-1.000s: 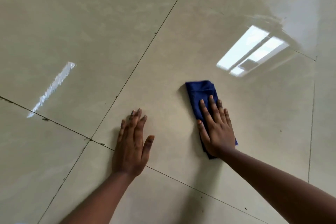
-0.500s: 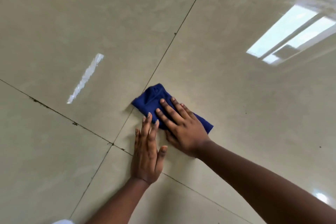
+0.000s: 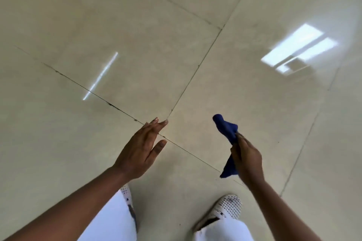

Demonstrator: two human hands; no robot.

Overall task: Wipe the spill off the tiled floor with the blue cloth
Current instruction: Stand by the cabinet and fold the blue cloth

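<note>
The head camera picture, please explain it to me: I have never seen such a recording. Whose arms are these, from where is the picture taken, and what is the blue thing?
There is no machine here. A person wears a camera on the head, and it looks forward and down, so you see that person's own arms and hands from above. The left hand is open, with straight fingers, and holds nothing. The right hand grips a blue cloth, bunched up and lifted off the floor. Below is a glossy floor of large pale tiles with dark joint lines. The bright patches on it are reflections of lights. At the bottom edge you see white trousers and white shoes. I cannot make out any spill on the tiles.
</note>
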